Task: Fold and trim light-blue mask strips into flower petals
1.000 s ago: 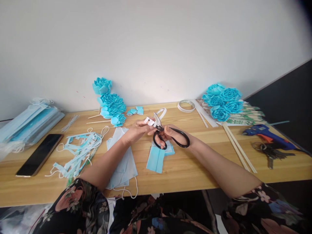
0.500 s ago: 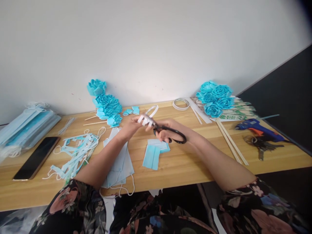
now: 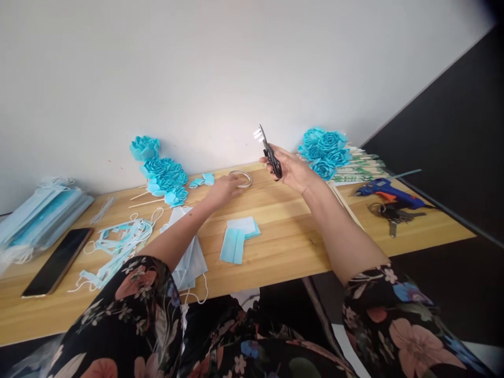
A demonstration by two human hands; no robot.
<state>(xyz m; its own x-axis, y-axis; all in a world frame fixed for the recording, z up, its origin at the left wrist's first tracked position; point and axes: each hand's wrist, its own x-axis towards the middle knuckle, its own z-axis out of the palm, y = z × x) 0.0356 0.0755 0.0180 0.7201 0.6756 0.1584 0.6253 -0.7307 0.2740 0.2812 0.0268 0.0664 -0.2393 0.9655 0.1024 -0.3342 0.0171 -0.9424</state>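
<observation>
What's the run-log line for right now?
right hand: holds black-handled scissors, white strips at blades | left hand: at white tape roll, grip unclear | blue mask-fabric pieces: on wooden table | blue glue gun: right side

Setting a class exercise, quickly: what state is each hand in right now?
Left hand: fingers at the white tape ring; whether it grips cannot be told.
Right hand: closed, holding the black-handled scissors.

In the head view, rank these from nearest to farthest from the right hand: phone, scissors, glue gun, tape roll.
From the right hand:
1. Scissors, held in it.
2. Tape roll, to its left, at the left hand.
3. Glue gun, to its right.
4. Phone, far left.
</observation>
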